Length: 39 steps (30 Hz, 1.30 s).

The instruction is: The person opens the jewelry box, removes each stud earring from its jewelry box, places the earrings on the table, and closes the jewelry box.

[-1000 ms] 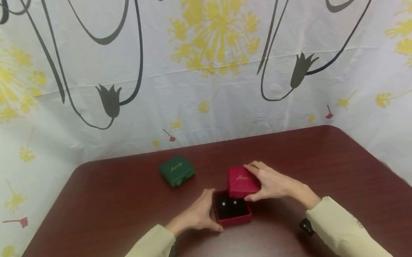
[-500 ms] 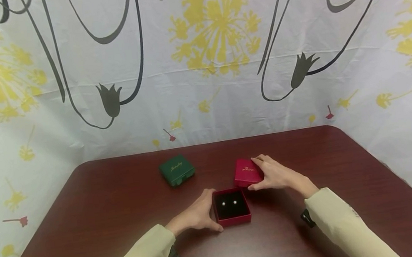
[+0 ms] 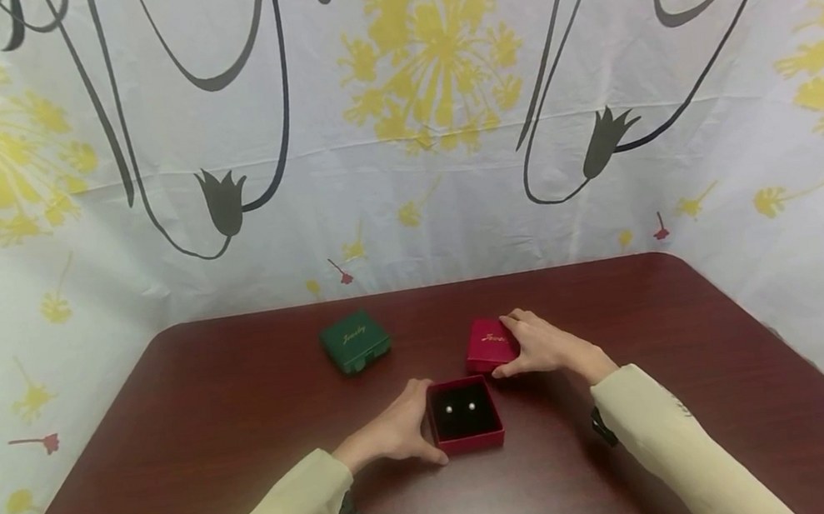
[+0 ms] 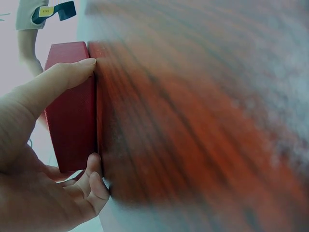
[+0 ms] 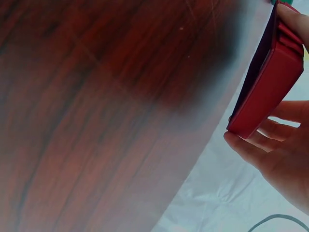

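My left hand grips the left side of a red jewelry box base lying on the table. Inside, two pearl stud earrings show on a black cushion. In the left wrist view, thumb and fingers span opposite ends of the box wall. Behind the base and to its right, my right hand holds the matching red lid, with gold lettering on top. The right wrist view has the lid pinched between thumb and fingers, hollow underside towards the table and close over it.
A closed green jewelry box with gold lettering stands farther back, left of the lid. The dark wood table reaches back to a white patterned curtain.
The red lid has moved back and right in my right hand, away from over the base, uncovering its back edge. My left hand has stayed on the base.
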Motion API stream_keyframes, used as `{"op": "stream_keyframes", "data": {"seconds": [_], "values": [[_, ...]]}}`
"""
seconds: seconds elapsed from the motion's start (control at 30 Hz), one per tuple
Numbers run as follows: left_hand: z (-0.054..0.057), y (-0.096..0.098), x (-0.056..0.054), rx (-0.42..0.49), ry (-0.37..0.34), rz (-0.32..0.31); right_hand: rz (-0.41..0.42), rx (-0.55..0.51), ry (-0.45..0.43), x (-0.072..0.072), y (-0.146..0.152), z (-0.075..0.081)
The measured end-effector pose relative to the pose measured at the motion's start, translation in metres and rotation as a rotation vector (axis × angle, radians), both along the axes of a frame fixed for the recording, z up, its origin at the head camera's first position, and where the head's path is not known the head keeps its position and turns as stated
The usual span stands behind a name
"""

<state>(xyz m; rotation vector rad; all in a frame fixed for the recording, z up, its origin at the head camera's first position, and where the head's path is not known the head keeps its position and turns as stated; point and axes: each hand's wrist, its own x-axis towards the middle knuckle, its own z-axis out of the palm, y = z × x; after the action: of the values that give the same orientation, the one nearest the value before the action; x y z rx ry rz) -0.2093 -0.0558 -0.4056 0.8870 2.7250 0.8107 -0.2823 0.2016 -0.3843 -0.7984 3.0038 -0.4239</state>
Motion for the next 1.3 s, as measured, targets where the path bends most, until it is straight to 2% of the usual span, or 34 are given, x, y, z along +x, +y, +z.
{"op": "stream_keyframes", "data": {"seconds": [0.33, 0.93, 1.3], "values": [[0.002, 0.0, 0.002, -0.013, -0.031, 0.014, -0.02, 0.014, -0.051, -0.006, 0.001, -0.006], [0.004, -0.001, 0.002, -0.03, -0.039, 0.01, -0.042, 0.031, -0.081, -0.01, -0.003, -0.011], [0.003, -0.001, 0.001, -0.041, -0.022, 0.008, -0.073, 0.033, -0.108, -0.008, -0.003, -0.01]]}}
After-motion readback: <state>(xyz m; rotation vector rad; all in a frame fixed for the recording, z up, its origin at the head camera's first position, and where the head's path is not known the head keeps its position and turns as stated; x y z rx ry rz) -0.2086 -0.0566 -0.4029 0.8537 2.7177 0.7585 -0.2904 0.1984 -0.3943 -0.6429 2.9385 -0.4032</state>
